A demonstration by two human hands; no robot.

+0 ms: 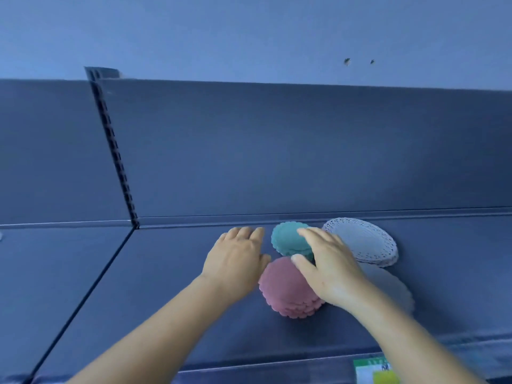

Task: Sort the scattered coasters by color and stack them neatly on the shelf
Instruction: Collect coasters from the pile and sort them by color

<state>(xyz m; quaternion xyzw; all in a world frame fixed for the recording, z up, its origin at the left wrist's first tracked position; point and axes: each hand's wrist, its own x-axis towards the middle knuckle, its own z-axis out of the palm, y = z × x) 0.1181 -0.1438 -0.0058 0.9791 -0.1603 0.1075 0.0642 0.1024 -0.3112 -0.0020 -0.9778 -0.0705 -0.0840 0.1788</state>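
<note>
A dark blue shelf (171,300) carries four stacks of scalloped coasters, grouped right of its middle. A teal stack (288,241) sits near the back edge, with a white lace stack (365,242) just beside it on the right. A pink stack (285,289) sits in front of the teal one, and another white stack (393,286), partly hidden, lies beside it nearer the front edge. The left hand (235,261) rests flat with straight fingers on the shelf left of the teal stack. The right hand (329,261), fingers relaxed, lies over the teal and pink stacks. A slotted upright (116,151) divides the back panel (304,151). A price label (374,370) sits on the front edge.
</note>
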